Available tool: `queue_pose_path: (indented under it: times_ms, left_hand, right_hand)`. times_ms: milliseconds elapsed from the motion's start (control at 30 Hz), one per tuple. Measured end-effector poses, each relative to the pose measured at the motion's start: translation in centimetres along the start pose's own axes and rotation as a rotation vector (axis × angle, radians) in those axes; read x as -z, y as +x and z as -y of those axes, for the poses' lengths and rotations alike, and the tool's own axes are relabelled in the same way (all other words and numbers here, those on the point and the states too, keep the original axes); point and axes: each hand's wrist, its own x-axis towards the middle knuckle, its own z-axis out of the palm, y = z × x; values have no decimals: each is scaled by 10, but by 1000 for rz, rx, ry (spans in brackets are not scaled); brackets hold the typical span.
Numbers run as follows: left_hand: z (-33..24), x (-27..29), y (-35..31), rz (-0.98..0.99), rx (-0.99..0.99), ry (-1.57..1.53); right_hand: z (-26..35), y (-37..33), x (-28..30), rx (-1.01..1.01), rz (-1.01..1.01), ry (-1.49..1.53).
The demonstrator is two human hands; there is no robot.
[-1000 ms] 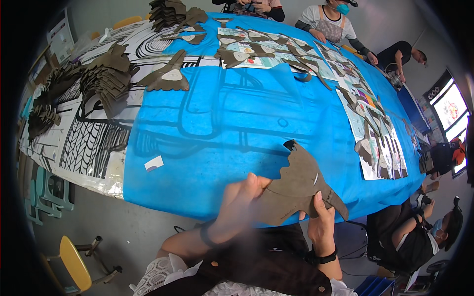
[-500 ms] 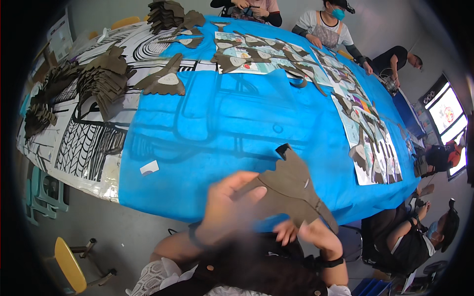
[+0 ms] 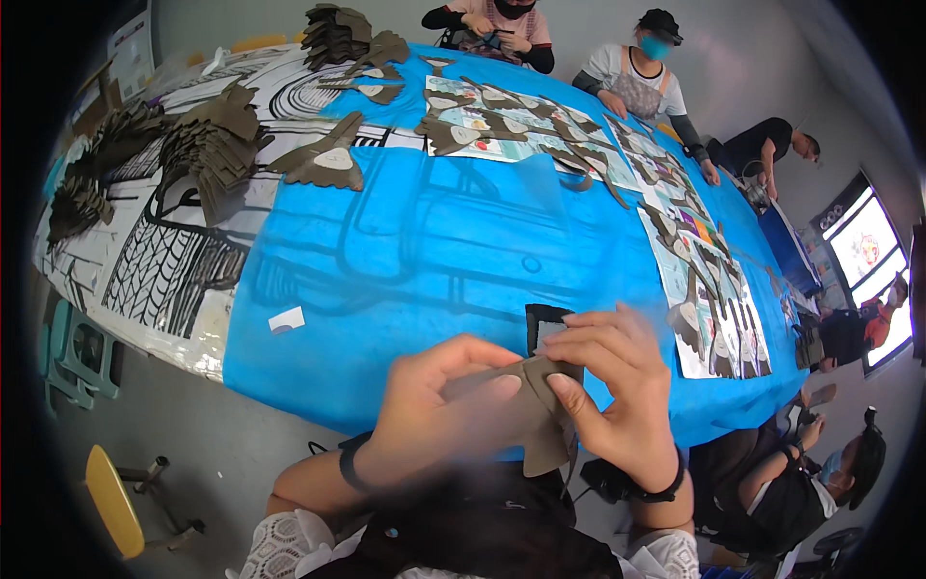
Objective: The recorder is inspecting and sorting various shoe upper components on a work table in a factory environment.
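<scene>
Holding the brown piece (image 3: 548, 446) over the near edge of the blue sheet (image 3: 323, 381), left hand (image 3: 424, 400) pinching its left side, right hand (image 3: 625, 391) now shifted from near end to far, fingers narrowed on it, so handling apparently centres there.

Left hand (image 3: 424, 415) and right hand (image 3: 622, 396) close together, thumbs (image 3: 579, 405) inward, fingers (image 3: 596, 355) bent.

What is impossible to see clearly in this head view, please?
All in the head view:
Part of the held brown piece: hidden behind the left hand and right hand.
Heel of the left hand: blurred.
Top of the pink-clad co-worker's head: cut off by the upper edge.
Details on the printed sheets: too small.
</scene>
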Motion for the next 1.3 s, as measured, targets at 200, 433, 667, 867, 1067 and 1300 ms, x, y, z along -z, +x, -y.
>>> queue_pose_path:
  times_ms: [200, 433, 667, 867, 1067, 1300]
  left_hand:
    - [7, -1, -4, -79, 95, -18]
    - [11, 0, -1, -22, 74, -28]
    - [16, 0, 3, -44, 103, 81]
    - [17, -1, 6, -100, -26, 153]
    - [17, 7, 8, -42, 87, 98]
    - [31, 10, 14, 27, 199, -97]
  right_hand:
    - [5, -10, -10, -61, -71, -57]
    - [8, -15, -15, 17, -99, -171]
    - [6, -14, -15, -43, -5, -147]
    - [4, -11, -18, -65, 9, -115]
    - [7, -12, -18, -42, 29, -87]
    - [9, -15, -18, -41, 82, -101]
